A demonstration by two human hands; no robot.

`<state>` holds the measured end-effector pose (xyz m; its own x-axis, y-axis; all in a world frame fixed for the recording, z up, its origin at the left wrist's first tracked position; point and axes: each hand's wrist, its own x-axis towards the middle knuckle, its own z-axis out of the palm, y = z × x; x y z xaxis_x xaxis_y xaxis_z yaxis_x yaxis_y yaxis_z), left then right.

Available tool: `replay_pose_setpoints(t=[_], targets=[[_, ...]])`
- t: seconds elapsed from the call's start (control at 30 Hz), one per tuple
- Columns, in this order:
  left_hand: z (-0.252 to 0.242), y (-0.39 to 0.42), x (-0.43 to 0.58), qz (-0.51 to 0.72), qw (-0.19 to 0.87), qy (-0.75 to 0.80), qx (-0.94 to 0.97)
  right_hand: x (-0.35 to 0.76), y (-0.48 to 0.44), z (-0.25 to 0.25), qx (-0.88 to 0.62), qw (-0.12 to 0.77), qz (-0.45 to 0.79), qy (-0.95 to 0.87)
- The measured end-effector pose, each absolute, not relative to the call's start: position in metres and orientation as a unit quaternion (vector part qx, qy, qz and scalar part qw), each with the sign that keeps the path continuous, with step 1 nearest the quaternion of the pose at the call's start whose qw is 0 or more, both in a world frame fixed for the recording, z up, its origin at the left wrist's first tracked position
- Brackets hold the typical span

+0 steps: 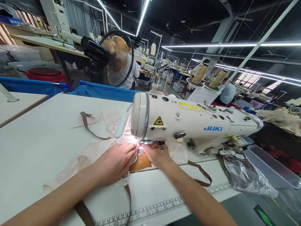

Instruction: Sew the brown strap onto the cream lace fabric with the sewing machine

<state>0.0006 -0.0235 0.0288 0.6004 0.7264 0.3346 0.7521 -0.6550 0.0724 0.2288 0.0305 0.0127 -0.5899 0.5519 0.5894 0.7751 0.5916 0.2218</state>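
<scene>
The sewing machine (pixel 178 119) stands across the white table, its lamp lighting the needle area. Beside the needle, my left hand (pixel 115 161) is closed, thumb and fingertips pinching the edge of a pale lace garment (pixel 88 153). From the other side my right hand (pixel 156 154) reaches under the machine head, closed on the same cloth; some of its fingers are hidden. Sheer fabric spreads left of the needle and shows again right of my right hand. A brown strap (pixel 88 125) curls at the left, and another brown strap (pixel 201 172) loops at the right.
A printed ruler (pixel 150 213) runs along the table's front edge. At right lie a clear plastic bag (pixel 244 172) of dark material and a plastic bin (pixel 272 166). A black fan (pixel 117 58) stands behind blue cloth (pixel 103 91). Thread cones (pixel 199 74) rise behind the machine. Other people sit farther back.
</scene>
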Motion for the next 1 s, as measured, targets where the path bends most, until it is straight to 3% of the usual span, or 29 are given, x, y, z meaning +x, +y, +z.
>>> replay_pose_setpoints(t=[0.37, 1.0], targets=[[0.034, -0.024, 0.002, -0.158, 0.037, -0.413, -0.896, 0.231, 0.028, 0.016, -0.369, 0.249, -0.22, -0.868], [0.029, -0.023, 0.001, -0.166, 0.097, -0.388, -0.901, 0.222, 0.042, 0.002, -0.34, 0.19, -0.292, -0.873]])
